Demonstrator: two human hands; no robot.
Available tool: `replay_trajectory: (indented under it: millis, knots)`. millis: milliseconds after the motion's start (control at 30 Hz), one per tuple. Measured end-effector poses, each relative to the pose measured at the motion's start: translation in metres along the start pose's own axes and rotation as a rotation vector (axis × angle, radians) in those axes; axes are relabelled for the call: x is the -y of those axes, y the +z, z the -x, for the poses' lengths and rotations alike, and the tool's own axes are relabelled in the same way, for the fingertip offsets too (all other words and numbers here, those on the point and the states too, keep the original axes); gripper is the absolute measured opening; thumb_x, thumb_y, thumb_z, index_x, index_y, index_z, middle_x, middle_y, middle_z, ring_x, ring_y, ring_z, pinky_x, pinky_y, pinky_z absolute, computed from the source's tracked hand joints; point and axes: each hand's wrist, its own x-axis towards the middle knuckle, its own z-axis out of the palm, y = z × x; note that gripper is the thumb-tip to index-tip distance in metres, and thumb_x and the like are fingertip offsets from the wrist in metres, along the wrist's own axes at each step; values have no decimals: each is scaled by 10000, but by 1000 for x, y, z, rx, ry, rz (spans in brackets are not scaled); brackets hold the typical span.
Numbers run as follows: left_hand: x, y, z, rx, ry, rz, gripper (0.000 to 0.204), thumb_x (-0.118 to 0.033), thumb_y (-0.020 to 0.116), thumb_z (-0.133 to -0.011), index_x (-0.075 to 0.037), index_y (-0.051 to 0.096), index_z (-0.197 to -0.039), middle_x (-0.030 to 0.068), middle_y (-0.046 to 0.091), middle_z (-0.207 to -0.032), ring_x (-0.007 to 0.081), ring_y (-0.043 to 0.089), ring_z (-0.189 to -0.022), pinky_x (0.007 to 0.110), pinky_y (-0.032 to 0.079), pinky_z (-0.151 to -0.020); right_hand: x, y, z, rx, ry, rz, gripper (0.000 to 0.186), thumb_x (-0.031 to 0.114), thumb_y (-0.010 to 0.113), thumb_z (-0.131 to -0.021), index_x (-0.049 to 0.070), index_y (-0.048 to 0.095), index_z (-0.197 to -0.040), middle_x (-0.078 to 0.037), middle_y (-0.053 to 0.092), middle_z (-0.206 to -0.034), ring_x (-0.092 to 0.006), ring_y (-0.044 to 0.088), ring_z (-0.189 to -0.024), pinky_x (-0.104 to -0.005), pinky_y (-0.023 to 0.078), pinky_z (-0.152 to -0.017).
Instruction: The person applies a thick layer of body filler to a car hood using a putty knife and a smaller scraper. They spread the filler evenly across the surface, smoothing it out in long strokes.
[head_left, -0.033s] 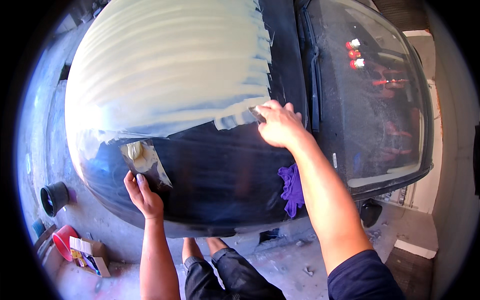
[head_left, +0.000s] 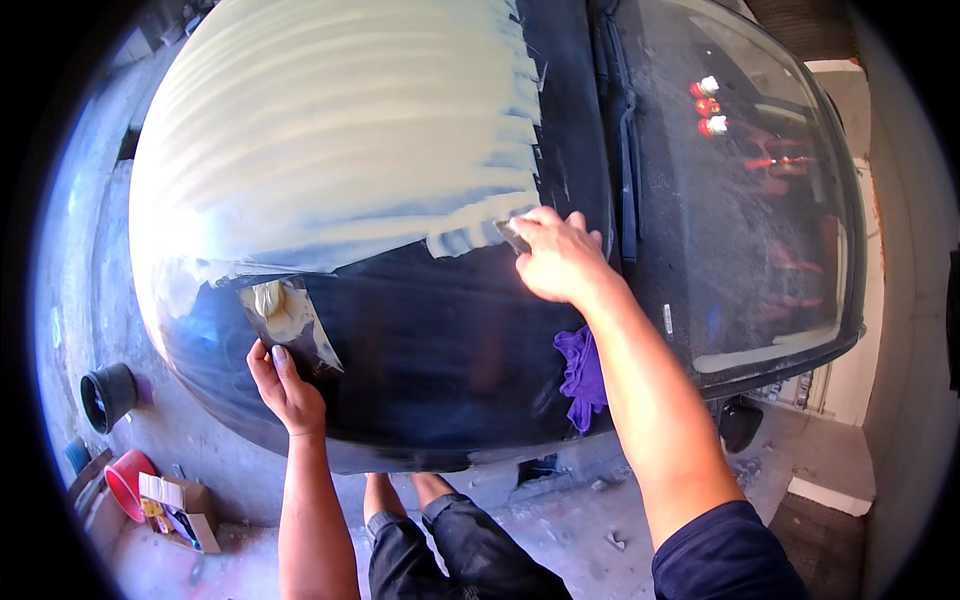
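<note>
A dark car hood [head_left: 440, 340] lies before me, its far part coated with cream-coloured body filler [head_left: 370, 120]. In my right hand [head_left: 560, 255] is a small putty spreader [head_left: 513, 235], its edge at the end of a fresh, streaky filler strip [head_left: 465, 232] near the windshield side. My left hand [head_left: 289, 390] grips a thin metal-looking mixing plate [head_left: 318, 345] by its lower end, over the hood's left part. A lump of cream filler [head_left: 268, 298] sits on that plate. My right fingers partly hide the spreader.
A crumpled purple cloth [head_left: 581, 375] lies on the hood beside my right forearm. The windshield [head_left: 740, 230] and wiper [head_left: 629, 170] are to the right. On the floor at left stand a black bucket [head_left: 108, 395], a red bucket [head_left: 128, 483] and an opened cardboard box [head_left: 190, 510].
</note>
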Motion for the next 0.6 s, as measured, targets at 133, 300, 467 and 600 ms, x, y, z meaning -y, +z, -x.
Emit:
replay_trajectory:
  millis: [133, 300, 467, 600]
  knots:
    - [4, 0, -2, 20, 2, 64, 251, -139, 436, -993, 10, 497, -1185, 43, 537, -991, 99, 465, -891, 226, 375, -828, -20, 8, 28, -14, -13, 12, 471, 196, 548, -822, 124, 560, -1288, -25, 479, -1370, -326, 432, -1201, -479, 345, -1008]
    - [-15, 4, 7, 78, -139, 280, 253, -150, 448, -994, 9, 502, -1184, 32, 544, -1004, 88, 465, -899, 222, 376, -828, 8, 12, 84, -427, -497, -366, 455, 162, 582, -824, 79, 557, -1270, -124, 480, -1338, -347, 501, -1124, -431, 402, -970]
    - [-95, 41, 46, 278, -450, 904, 226, -134, 469, -989, -9, 490, -1178, 83, 589, -1112, 143, 550, -1020, 298, 431, -934, 62, 36, 121, -322, -824, -945, 510, 141, 635, -788, 64, 555, -1286, -166, 462, -1330, -333, 466, -1213, -423, 380, -1021]
    - [-109, 40, 42, 331, -512, 1012, 231, -121, 457, -985, -30, 476, -1197, 88, 592, -1132, 170, 576, -1038, 322, 447, -940, 56, 52, 121, -443, -869, -784, 504, 113, 667, -748, 55, 594, -1243, -151, 456, -1328, -345, 460, -1169, -423, 388, -1000]
